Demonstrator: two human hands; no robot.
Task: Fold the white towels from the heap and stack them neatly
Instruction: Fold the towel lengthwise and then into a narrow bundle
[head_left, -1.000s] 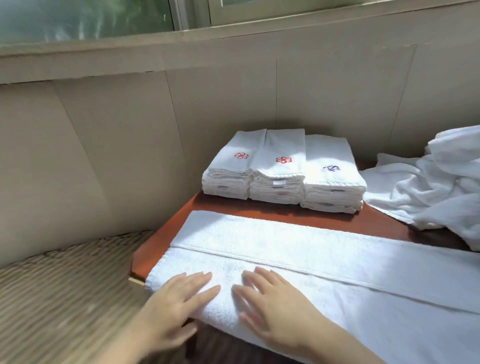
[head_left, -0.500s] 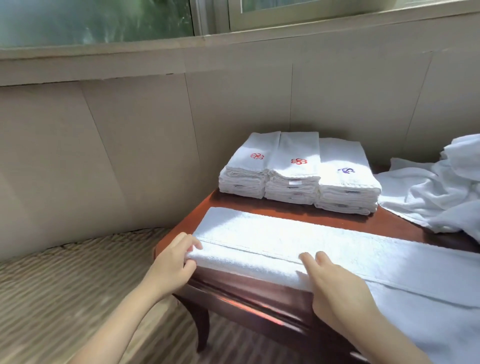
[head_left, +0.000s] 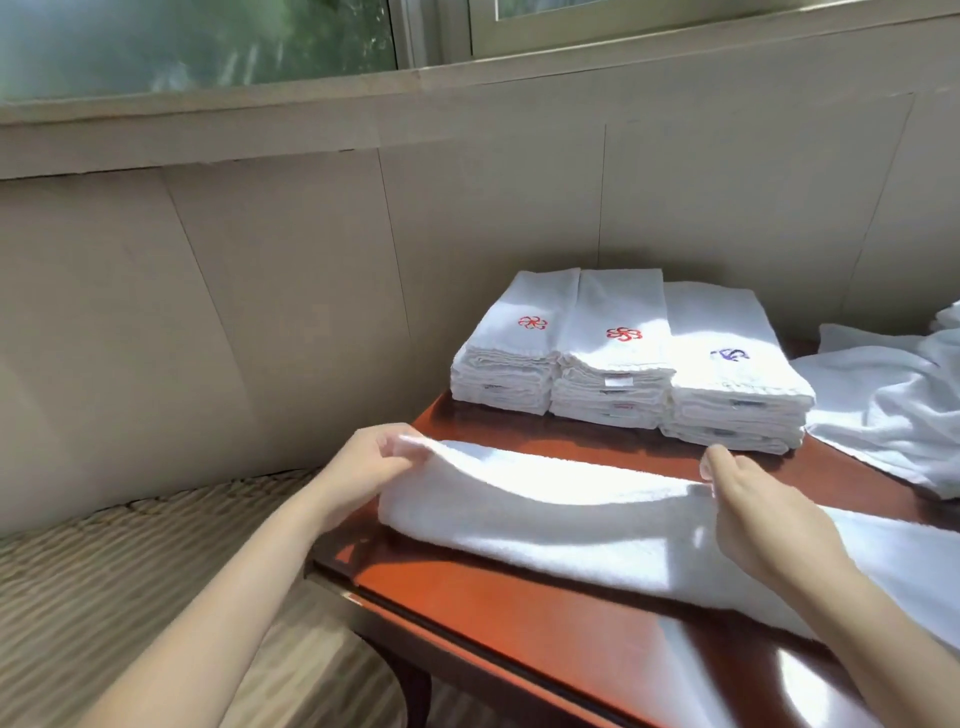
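Leftmost: beige woven ribbed surface (head_left: 130, 571), lower than the tabletop, open along the table's left side below a beige panelled wall (head_left: 260, 312).

Item: left hand (head_left: 374, 460), at the table's far-left edge. Thumb and fingers pinch the left corner of the long white terry towel (head_left: 571, 525) and hold it raised off the wood.

Item: long white terry towel, laid lengthwise across the glossy reddish-brown wooden table (head_left: 519, 634). Its left end sits just beside the left table edge; its right end runs out of view. Upper layer lifted between the two hands, sagging in the middle.

Item: table. A broad bare band lies between the towel and the near edge, widest at the near-left corner. A narrow bare strip separates the towel from the stacks.

Item: three stacks of folded white towels (head_left: 618, 379), far side, touching one another against the wall. Red emblems on the left and middle tops, a purple one on the right.

Item: right hand (head_left: 753, 519), back upward, grasping the towel's raised edge with the thumb on top; fingers hidden.

Rightmost: heap of loose white towels (head_left: 893, 410), far-right, just beside the stacks.
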